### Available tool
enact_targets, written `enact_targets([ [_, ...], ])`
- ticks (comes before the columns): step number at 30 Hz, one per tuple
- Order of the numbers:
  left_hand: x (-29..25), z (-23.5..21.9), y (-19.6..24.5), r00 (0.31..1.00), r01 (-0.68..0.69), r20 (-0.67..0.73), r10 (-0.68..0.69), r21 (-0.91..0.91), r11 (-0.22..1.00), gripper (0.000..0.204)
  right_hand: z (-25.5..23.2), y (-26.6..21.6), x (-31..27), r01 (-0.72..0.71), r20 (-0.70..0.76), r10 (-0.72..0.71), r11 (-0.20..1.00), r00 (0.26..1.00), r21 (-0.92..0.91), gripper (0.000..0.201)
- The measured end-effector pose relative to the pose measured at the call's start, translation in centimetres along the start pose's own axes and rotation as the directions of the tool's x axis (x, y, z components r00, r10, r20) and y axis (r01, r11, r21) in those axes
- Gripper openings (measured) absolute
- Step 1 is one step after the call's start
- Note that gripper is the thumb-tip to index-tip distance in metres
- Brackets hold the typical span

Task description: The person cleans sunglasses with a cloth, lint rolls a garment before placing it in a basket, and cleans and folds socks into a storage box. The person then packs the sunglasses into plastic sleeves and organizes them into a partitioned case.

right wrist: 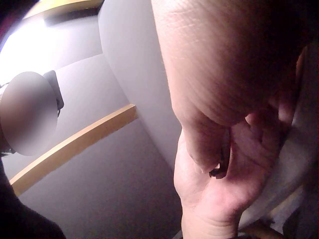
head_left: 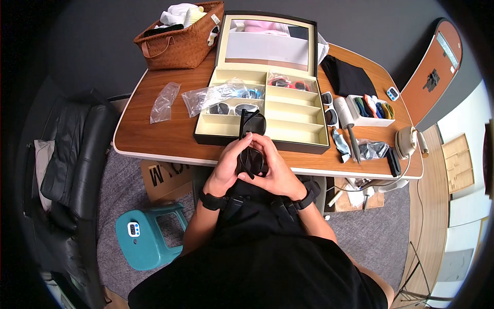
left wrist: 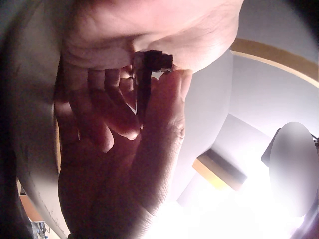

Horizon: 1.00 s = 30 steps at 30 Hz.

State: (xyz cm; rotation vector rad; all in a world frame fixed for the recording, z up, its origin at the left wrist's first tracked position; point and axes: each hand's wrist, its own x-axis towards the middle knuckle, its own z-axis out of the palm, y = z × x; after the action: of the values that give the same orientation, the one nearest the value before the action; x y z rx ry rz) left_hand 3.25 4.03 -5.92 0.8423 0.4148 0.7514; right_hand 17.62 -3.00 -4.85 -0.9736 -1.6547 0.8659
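A pair of black sunglasses [head_left: 254,123] is held on end between my two hands, over the front edge of the eyewear case. My left hand [head_left: 224,167] grips its left side, and my right hand [head_left: 278,174] wraps the right side, its fingers crossing the middle of the frame. One dark lens shows above the fingers and the other below them. In the left wrist view a black end of the frame [left wrist: 144,82] pokes out between the hands. The right wrist view shows only a small dark tip [right wrist: 218,172] against a palm; the rest is hidden.
The open eyewear case [head_left: 206,138] contains white-framed sunglasses [head_left: 234,109], red ones [head_left: 296,85] and a plastic bag [head_left: 218,97]. Another bag [head_left: 164,103] lies left. A woven basket [head_left: 177,49] stands behind; a lint roller [head_left: 343,112], sock box [head_left: 371,122] and steamer [head_left: 406,140] are right.
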Motion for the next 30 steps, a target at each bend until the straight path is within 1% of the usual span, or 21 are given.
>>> enact_targets([
  [3, -0.03, -0.05, 0.05, 1.000, 0.002, 0.028, -0.003, 0.008, 1.000, 0.035, 0.01, 0.05, -0.01, 0.011, -0.005, -0.011, 1.000, 1.000, -0.009, 0.089],
  [9, 0.10, -0.26, -0.30, 1.000, -0.009, -0.002, 0.009, 0.002, 1.000, 0.036, 0.05, 0.19, 0.01, 0.022, -0.007, -0.022, 1.000, 1.000, -0.003, 0.088],
  [14, -0.02, -0.17, 0.08, 0.999, 0.005, 0.049, -0.005, 0.006, 1.000, 0.035, 0.03, 0.23, 0.02, 0.016, -0.010, -0.017, 1.000, 1.000, -0.005, 0.088],
  [21, -0.04, -0.02, 0.06, 0.999, -0.001, 0.036, 0.001, 0.001, 1.000, 0.035, -0.02, 0.30, 0.08, 0.043, -0.008, -0.043, 0.999, 0.999, -0.011, 0.088],
  [25, -0.15, 0.18, 0.11, 1.000, -0.004, 0.027, 0.004, 0.001, 1.000, 0.032, 0.01, 0.27, 0.06, 0.038, -0.005, -0.038, 0.999, 0.999, -0.024, 0.088],
  [27, -0.17, 0.20, 0.13, 1.000, -0.005, 0.023, 0.005, -0.002, 1.000, 0.031, 0.17, 0.05, 0.14, 0.069, -0.050, -0.069, 0.998, 0.996, -0.016, 0.080],
  [30, -0.25, 0.19, 0.25, 0.999, 0.001, 0.032, -0.001, -0.007, 1.000, 0.031, 0.17, 0.11, 0.13, 0.064, -0.049, -0.065, 0.998, 0.997, -0.011, 0.080],
])
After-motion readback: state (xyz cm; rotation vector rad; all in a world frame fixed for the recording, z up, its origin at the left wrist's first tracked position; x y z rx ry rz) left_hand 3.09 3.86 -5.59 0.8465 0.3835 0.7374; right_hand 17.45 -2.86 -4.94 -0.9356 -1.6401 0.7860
